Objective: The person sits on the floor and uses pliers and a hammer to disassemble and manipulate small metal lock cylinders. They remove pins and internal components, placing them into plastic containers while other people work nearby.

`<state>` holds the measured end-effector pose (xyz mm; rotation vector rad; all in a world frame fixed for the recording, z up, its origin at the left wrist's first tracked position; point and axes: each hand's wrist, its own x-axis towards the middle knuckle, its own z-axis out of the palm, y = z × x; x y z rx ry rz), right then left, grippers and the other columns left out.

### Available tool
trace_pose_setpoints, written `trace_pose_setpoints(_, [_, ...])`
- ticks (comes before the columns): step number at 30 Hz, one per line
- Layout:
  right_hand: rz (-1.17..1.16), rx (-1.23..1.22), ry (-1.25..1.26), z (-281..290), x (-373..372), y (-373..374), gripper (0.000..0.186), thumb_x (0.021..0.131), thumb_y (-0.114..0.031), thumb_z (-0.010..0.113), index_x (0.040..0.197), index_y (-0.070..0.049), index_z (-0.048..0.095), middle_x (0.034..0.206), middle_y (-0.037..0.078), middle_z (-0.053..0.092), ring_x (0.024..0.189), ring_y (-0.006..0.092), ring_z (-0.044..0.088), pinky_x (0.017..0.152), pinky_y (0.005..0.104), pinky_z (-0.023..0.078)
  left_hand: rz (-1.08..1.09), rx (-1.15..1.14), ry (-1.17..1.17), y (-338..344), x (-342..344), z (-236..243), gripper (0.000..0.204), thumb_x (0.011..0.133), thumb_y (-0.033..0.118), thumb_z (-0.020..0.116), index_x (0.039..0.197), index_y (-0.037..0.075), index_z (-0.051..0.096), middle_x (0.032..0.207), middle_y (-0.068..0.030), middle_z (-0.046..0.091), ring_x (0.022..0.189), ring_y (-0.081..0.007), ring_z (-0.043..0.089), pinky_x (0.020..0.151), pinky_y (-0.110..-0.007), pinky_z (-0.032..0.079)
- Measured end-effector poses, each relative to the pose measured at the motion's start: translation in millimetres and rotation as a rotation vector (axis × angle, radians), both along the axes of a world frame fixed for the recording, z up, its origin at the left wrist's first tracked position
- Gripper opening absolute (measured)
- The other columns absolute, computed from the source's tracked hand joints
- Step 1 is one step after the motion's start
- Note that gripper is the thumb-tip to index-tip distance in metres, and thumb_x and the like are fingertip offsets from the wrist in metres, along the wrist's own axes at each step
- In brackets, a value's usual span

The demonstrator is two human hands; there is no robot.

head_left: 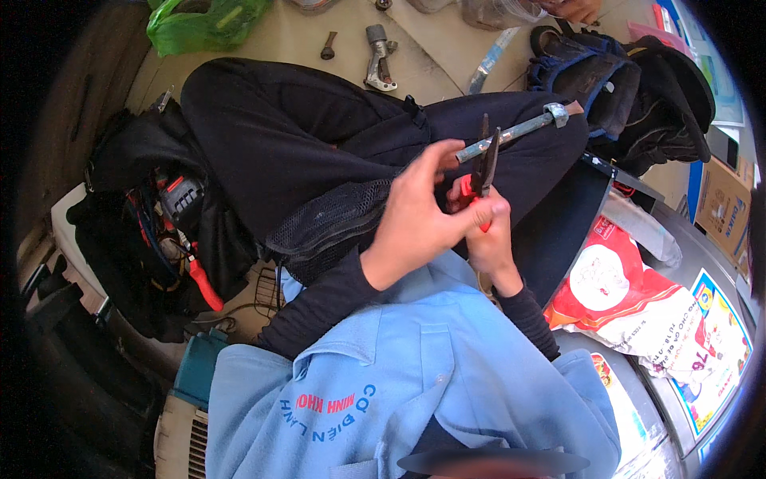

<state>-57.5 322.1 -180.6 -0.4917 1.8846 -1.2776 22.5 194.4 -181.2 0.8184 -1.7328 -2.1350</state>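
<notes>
Above my lap, my right hand (488, 239) is closed round the red handles of dark-jawed pliers (483, 172), jaws pointing up and away. A thin metal tube (515, 132) crosses the jaws at a slant; a nut (556, 114) sits near its far, copper-coloured end. Whether the jaws grip the tube cannot be made out. My left hand (419, 211) curves beside the pliers, thumb and forefinger wide apart. Its forefinger tip is at the near end of the tube, and its thumb reaches over to my right hand.
On the floor ahead lie a tube cutter (379, 60), a small metal piece (328, 46) and a green plastic bag (207, 28). A dark tool bag (183, 203) with red-handled tools stands left. Right are a black bag (614, 88) and a red-and-white sack (614, 287). Another person's hand (578, 9) shows top right.
</notes>
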Motion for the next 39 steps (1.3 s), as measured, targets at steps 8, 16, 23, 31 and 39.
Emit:
trace_pose_setpoints(8, [0.105,0.045,0.296,2,7,-12,0.031,0.079,-0.011,0.062,0.109,-0.002,0.058,0.083,0.011,0.063,0.076,0.0222,0.062,0.069,0.0322,0.047,0.088,0.083,-0.096,40,-11,-5,0.065,0.066,0.047,0.085,0.099,0.002,0.052,0.086,-0.0154,0.058,0.081,-0.0313,0.060,0.076,-0.040,0.049])
trace_pose_setpoints(16, [0.091,0.098,0.312,-34,6,3,0.041,0.081,-0.014,0.065,0.117,0.003,0.055,0.100,0.012,0.062,0.092,0.0173,0.058,0.083,0.0302,0.046,0.117,0.084,-0.214,41,-19,-28,0.035,0.078,0.029,0.081,0.086,0.000,0.063,0.072,-0.0080,0.064,0.067,-0.0147,0.060,0.067,-0.030,0.050])
trace_pose_setpoints(23, [0.019,0.049,0.357,-28,12,-11,0.033,0.078,-0.010,0.062,0.109,0.000,0.057,0.090,0.013,0.063,0.082,0.0254,0.063,0.075,0.0329,0.048,0.115,0.089,-0.221,43,-18,-33,0.034,0.079,0.029,0.080,0.083,-0.001,0.065,0.069,-0.0095,0.065,0.067,-0.0158,0.064,0.065,-0.031,0.050])
trace_pose_setpoints(31, [0.244,0.086,-0.065,13,-14,-1,0.027,0.068,-0.001,0.056,0.095,0.000,0.058,0.080,0.013,0.062,0.076,0.0245,0.065,0.071,0.0315,0.048,-0.080,0.793,0.295,-40,12,-3,0.079,0.096,0.058,0.045,0.150,0.003,0.025,0.135,-0.0251,0.048,0.121,-0.0315,0.054,0.103,-0.039,0.041])
trace_pose_setpoints(39, [0.554,-0.021,-0.294,27,-26,-13,0.046,0.064,-0.003,0.052,0.110,0.001,0.057,0.092,0.013,0.064,0.086,0.0255,0.064,0.082,0.0333,0.049,-0.345,0.773,0.296,-98,-27,29,0.047,0.099,0.025,0.056,0.133,-0.006,0.046,0.105,-0.0211,0.065,0.087,-0.0270,0.071,0.079,-0.034,0.058])
